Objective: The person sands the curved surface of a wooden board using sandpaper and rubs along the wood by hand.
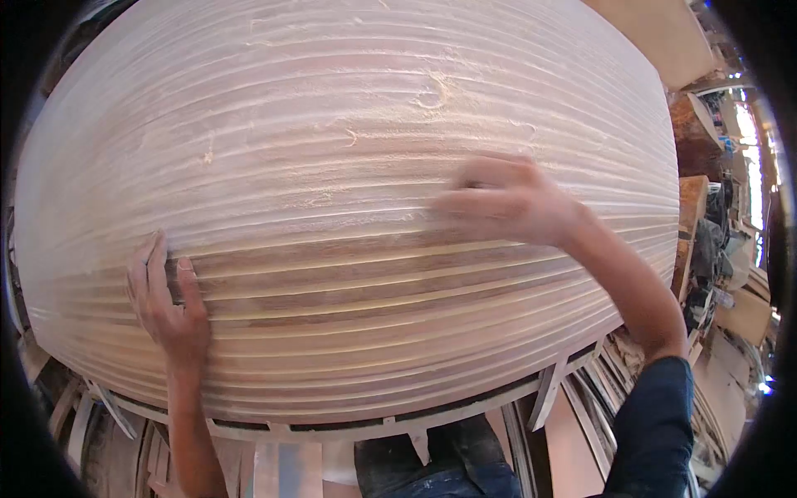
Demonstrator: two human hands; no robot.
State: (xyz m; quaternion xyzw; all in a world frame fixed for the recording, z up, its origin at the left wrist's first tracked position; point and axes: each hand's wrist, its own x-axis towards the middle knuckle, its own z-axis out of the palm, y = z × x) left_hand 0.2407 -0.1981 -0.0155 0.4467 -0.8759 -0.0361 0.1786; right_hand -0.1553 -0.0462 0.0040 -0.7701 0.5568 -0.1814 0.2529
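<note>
A wide, ribbed wooden panel (349,340) fills most of the view, with long grooves running from side to side. Pale dust and shavings (436,91) lie on its upper part, and the lower strips look browner. My left hand (170,303) rests on the panel at the left, fingers stretched and thumb apart, with a dark patch between them that may be shadow. Over the right of centre, my right hand (510,199) is smeared by motion. Its fingers are curled in against the wood; whatever they hold is hidden.
Along the panel's near edge runs a slatted wooden frame (332,433), close to my legs (440,456). Long boards and strips (581,423) lie below at the right. Wood blocks (696,133) and mixed clutter stand past the right edge, with a brown board (656,37) at upper right.
</note>
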